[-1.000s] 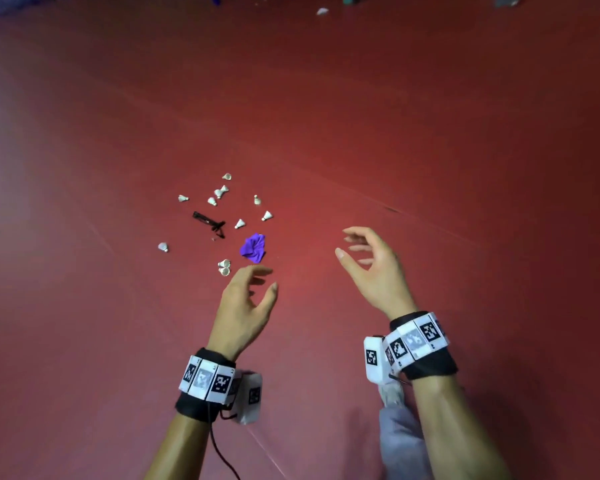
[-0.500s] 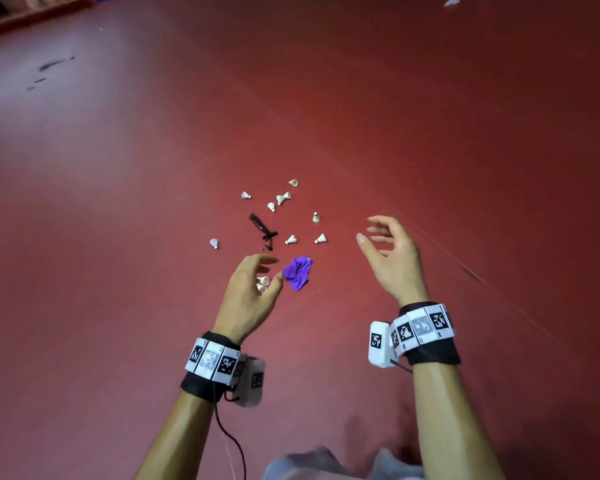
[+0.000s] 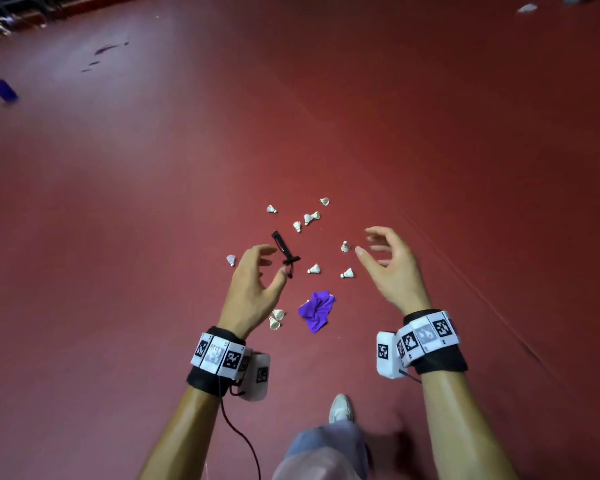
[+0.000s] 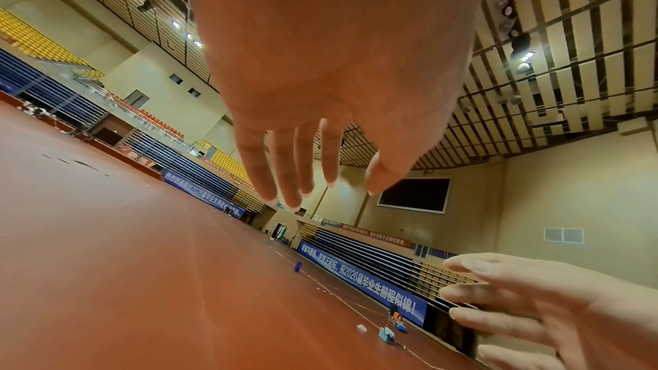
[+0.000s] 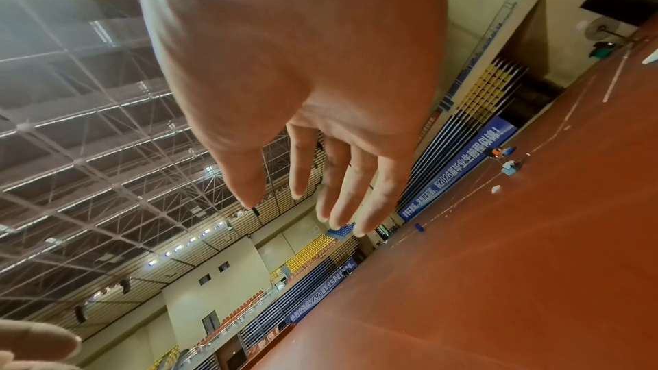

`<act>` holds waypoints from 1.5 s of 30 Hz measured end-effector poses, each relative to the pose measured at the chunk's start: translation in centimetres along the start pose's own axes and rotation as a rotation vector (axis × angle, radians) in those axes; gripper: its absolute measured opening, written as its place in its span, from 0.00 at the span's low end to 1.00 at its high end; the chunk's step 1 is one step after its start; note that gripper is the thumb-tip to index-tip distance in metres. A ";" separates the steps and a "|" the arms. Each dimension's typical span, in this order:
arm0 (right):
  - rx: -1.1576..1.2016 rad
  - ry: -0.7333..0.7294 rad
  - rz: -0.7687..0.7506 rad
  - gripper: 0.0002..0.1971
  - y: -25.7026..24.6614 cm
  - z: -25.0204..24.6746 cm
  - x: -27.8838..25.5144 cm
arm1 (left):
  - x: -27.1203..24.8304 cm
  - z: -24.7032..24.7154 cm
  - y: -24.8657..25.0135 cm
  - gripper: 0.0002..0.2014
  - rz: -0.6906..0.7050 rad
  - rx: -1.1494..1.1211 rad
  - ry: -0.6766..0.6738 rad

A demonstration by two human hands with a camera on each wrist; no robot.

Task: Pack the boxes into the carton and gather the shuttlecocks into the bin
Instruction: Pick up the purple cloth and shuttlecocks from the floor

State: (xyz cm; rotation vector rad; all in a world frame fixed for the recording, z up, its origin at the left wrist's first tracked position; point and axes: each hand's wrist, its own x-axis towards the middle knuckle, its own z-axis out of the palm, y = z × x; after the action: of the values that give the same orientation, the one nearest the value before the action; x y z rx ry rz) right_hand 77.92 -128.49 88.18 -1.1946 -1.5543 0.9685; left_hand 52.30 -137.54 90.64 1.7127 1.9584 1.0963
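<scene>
Two empty hands above shuttlecocks scattered on the red floor.

We see the left hand (image 3: pixel 253 289) and the right hand (image 3: pixel 392 268) held over the floor (image 3: pixel 118 237), both with loose, slightly bent fingers and holding nothing; the wrist views confirm that the fingers are spread. The shuttlecocks (image 3: pixel 309 219) lie in a small group in the middle of the floor, mostly between and beyond the two hands, and two more (image 3: pixel 276 318) lie just beside the left wrist. One shuttlecock (image 3: pixel 231 260) lies alone, left of the left hand. A black strap (image 3: pixel 284 251) lies near the left fingertips, and a purple cloth (image 3: pixel 316 310) lies between the wrists. We cannot see any carton, boxes or bin in the head view.
</scene>
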 end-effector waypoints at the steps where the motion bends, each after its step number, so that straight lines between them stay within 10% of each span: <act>1: -0.014 -0.004 -0.005 0.17 0.3 0.3 2.4 | 2.7 0.4 -0.6 0.18 0.005 -0.003 -0.005; 14: -0.067 0.053 0.105 0.18 7.4 -1.1 25.4 | 29.3 9.9 -2.5 0.17 0.076 0.049 -0.146; 27: -0.314 -0.488 0.218 0.28 20.2 -1.4 51.3 | 46.7 19.7 -6.1 0.21 -0.116 0.332 -0.135; 45: -1.048 -1.319 0.246 0.35 60.6 17.3 55.4 | 38.3 47.1 -46.0 0.29 -0.826 0.659 -0.733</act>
State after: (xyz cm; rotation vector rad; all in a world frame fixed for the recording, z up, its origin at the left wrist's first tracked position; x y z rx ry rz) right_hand 70.55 -62.07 37.43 -1.5056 -3.2930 1.2129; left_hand 43.10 -85.14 36.16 1.0366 2.2098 -0.4439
